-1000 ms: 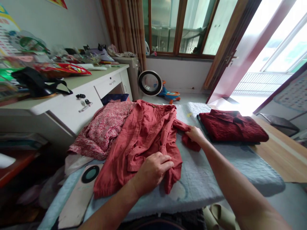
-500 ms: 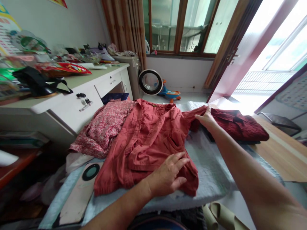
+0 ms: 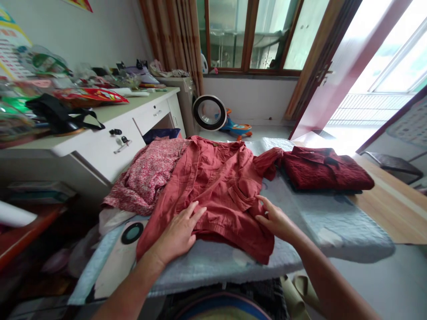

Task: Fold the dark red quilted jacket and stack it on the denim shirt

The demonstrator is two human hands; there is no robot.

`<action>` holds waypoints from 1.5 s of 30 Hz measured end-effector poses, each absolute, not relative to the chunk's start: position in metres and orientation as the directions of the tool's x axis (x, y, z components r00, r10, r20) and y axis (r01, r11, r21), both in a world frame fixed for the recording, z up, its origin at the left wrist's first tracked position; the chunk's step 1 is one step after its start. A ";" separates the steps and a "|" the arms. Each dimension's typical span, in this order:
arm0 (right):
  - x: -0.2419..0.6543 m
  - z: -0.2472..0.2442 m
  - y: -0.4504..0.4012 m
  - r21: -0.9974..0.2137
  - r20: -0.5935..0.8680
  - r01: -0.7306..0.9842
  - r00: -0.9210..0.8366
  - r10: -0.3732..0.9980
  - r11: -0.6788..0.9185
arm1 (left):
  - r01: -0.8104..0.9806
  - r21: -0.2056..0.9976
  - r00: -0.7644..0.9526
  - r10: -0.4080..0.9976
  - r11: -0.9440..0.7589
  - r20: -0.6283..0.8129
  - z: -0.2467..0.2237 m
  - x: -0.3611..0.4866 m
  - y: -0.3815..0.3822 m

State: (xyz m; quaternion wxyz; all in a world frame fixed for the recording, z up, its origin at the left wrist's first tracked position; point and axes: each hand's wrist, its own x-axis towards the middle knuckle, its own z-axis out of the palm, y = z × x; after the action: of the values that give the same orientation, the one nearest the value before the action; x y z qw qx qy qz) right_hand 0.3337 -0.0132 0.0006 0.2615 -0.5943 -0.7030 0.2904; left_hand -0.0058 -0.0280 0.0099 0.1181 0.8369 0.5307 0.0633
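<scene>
A coral-red shirt [image 3: 213,178] lies spread on the light blue padded cover [image 3: 240,266], its front wrinkled and one sleeve bunched at the right. My left hand [image 3: 178,231] rests on the lower left front of the shirt, fingers stretched out. At the shirt's right edge, beside the pocket, is my right hand [image 3: 276,220]; its thumb and fingers are apart and touch the cloth. To the left, a red-and-white patterned garment [image 3: 150,173] is heaped against the shirt. A folded dark red garment [image 3: 327,169] sits to the right.
On the near left of the cover lies a pale flat object with a dark ring [image 3: 131,233]. A white desk [image 3: 126,142] crowded with packets and a black strapped item [image 3: 60,113] stands at the left. Beyond are a round-fronted appliance [image 3: 209,113] and a blue-orange toy [image 3: 238,129].
My right hand has let go of the sleeve and come back to the shirt's right edge. My left hand has moved left across the hem. The lower front lies flatter.
</scene>
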 end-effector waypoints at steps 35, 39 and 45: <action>0.320 -0.046 -0.018 -0.395 0.214 0.870 -0.226 0.950 0.296 | 0.679 0.703 0.235 0.970 -0.211 0.064 -0.001 0.012 -0.039; 0.320 -0.044 -0.022 -0.541 0.315 0.782 -0.152 0.937 0.308 | 0.535 0.820 0.257 0.964 -0.205 0.073 0.005 0.013 -0.034; 0.327 -0.045 -0.025 -0.694 0.432 0.668 0.090 0.897 0.268 | 0.781 0.555 0.281 0.955 -0.284 0.093 0.014 0.006 -0.037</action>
State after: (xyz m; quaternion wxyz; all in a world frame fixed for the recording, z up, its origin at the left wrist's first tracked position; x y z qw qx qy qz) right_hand 0.3271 -0.0255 -0.0451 0.4421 -0.5911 -0.6621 0.1295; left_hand 0.0059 -0.0369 0.0140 0.2065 0.7733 0.5614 0.2103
